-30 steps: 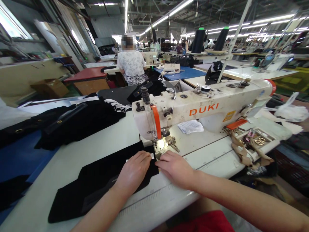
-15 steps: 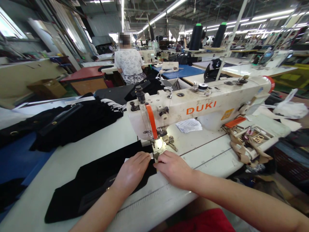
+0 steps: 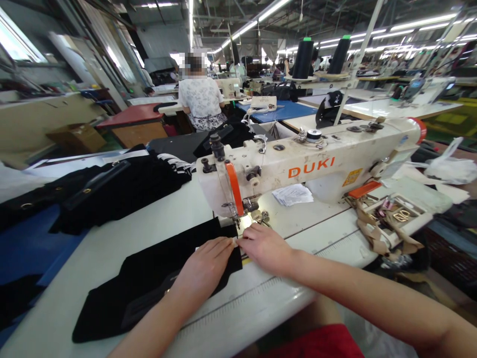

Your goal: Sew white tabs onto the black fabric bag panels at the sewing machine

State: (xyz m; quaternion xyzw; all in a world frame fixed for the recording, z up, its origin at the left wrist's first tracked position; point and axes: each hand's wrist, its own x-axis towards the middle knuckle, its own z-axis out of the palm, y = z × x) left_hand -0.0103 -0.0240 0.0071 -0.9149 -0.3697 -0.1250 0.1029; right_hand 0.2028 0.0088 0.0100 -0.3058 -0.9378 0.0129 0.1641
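A black fabric piece (image 3: pixel 149 268) lies on the white sewing table, its right end just in front of the needle area of a white sewing machine (image 3: pixel 276 159). My left hand (image 3: pixel 210 261) rests on that fabric, fingers together and pointing right, with a bit of white material at the fingertips. My right hand (image 3: pixel 263 246) is closed, its fingertips pinched at the same small white piece (image 3: pixel 234 241) by the fabric's right edge. The two hands nearly touch in front of the presser foot.
More black fabric (image 3: pixel 122 189) is heaped at the left. White labels (image 3: pixel 293 194) lie under the machine arm. A tray (image 3: pixel 410 214) with metal rings and tan straps sits at the right. A person (image 3: pixel 202 97) sits ahead, back turned.
My right hand has shifted slightly up, its fingertips now pinched by the white piece. My left hand has moved a little, closer to those fingertips. The fabric looks nearly unmoved.
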